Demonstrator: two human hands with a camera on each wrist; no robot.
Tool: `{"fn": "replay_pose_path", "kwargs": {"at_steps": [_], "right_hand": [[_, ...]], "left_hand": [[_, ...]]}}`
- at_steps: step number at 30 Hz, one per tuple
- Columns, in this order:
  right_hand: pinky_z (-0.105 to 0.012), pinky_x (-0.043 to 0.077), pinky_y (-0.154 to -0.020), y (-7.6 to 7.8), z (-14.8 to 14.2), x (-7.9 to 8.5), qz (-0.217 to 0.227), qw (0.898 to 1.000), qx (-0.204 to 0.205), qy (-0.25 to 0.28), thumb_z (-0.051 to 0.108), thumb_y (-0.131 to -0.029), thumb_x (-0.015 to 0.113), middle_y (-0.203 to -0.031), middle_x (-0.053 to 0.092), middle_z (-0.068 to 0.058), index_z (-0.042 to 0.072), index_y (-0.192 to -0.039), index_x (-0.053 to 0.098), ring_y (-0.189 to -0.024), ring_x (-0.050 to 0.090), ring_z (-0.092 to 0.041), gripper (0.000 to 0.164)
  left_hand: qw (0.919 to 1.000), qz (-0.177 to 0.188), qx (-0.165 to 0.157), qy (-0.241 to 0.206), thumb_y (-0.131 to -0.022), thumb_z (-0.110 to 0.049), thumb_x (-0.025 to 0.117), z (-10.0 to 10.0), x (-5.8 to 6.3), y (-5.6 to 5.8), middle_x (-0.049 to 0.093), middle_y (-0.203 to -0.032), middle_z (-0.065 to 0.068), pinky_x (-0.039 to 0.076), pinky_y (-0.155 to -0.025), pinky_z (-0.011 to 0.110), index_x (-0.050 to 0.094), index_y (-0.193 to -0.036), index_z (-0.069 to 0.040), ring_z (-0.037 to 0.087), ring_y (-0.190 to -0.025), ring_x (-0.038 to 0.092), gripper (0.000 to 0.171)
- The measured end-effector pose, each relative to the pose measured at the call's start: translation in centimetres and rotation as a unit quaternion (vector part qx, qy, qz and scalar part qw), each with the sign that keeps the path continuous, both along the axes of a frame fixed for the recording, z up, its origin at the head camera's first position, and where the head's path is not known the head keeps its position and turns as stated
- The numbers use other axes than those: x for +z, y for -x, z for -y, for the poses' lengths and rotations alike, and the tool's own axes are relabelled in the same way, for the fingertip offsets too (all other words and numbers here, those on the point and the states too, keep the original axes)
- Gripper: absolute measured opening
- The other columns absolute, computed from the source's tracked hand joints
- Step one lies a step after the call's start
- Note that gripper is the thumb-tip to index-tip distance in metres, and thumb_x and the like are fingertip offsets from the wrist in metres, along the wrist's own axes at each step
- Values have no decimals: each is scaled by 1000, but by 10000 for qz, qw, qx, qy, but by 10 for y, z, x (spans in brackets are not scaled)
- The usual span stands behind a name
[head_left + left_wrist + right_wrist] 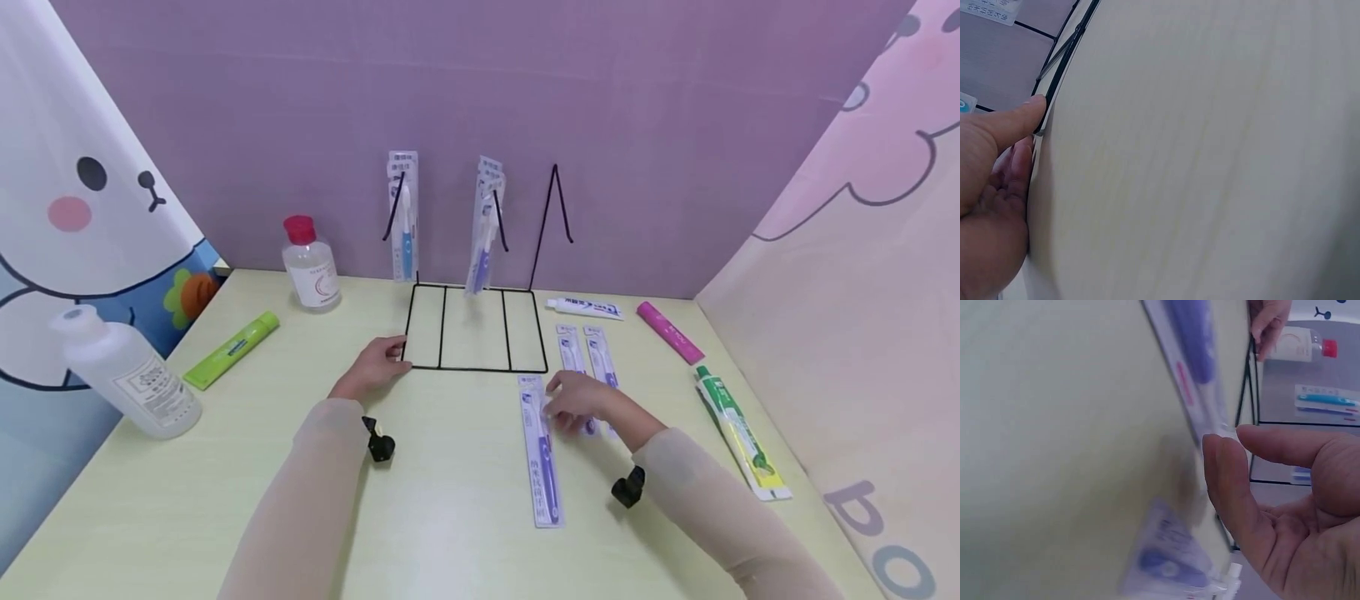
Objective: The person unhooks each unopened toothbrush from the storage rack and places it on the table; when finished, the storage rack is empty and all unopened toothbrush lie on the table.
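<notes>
A black wire display rack (472,369) with upright hooks stands on the table. My left hand (372,367) holds its front left corner, the thumb (1019,122) on the wire. Packaged toothbrushes hang from the left hook (403,221) and the middle hook; the right hook (553,187) carries none. In front of the rack, a purple packaged toothbrush (542,467) lies lengthwise. My right hand (581,400) pinches its upper end between thumb (1285,444) and fingertips. Two more packaged toothbrushes (600,350) lie partly hidden behind that hand.
On the left are a white bottle (138,375), a green tube (231,350) and a red-capped clear bottle (311,271). To the right lie a white toothpaste tube (585,308), a pink tube (670,332) and a green-yellow toothpaste tube (738,433). Printed cloth walls border the table.
</notes>
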State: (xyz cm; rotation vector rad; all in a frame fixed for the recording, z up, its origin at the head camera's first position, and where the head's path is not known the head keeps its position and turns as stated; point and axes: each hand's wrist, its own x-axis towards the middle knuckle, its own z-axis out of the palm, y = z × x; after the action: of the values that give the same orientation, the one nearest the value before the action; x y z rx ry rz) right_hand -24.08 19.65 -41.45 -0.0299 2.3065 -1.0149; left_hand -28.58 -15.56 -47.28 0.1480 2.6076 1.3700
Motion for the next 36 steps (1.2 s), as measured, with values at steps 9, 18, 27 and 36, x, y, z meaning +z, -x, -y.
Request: {"fn": "replay_pose_path", "kwargs": {"at_steps": [9,18,27,36], "right_hand": [[-40,50,-74,48,28,42,-1114,9901,31,855,3,-85,59,-98,57,-22,-1,-118,46,-85,58,-32,36],[-29,46,-82,104,68,81,-2922,9224,-977,2327,0,-85,58,-109,53,-13,0,-120,46,-99,51,-23,37],[-24,43,-83,132,96,96,-3862,8842,-1393,2227,3,-81,65,-109,53,-9,6,-122,44,-99,51,-18,46],[-24,44,-81,135,108,92,-4163,8713,-1444,2159,1,-83,63,-105,53,-11,4,-123,42,-95,51,-20,45]], "left_hand": [[9998,-176,-107,76,-87,-13,60,-1,-2,1,43,-123,19,32,-98,43,35,-137,0,31,-113,40,57],[10000,-63,67,-30,-87,-12,61,-2,1,-2,43,-124,17,31,-98,42,35,-137,-2,29,-113,39,57],[9999,-55,88,-15,-87,-12,60,-1,-1,-2,43,-124,18,32,-97,42,35,-137,-1,29,-113,40,57],[9999,-28,133,18,-87,-11,61,-2,-1,-2,44,-123,17,32,-97,42,36,-137,-1,29,-111,40,57]]}}
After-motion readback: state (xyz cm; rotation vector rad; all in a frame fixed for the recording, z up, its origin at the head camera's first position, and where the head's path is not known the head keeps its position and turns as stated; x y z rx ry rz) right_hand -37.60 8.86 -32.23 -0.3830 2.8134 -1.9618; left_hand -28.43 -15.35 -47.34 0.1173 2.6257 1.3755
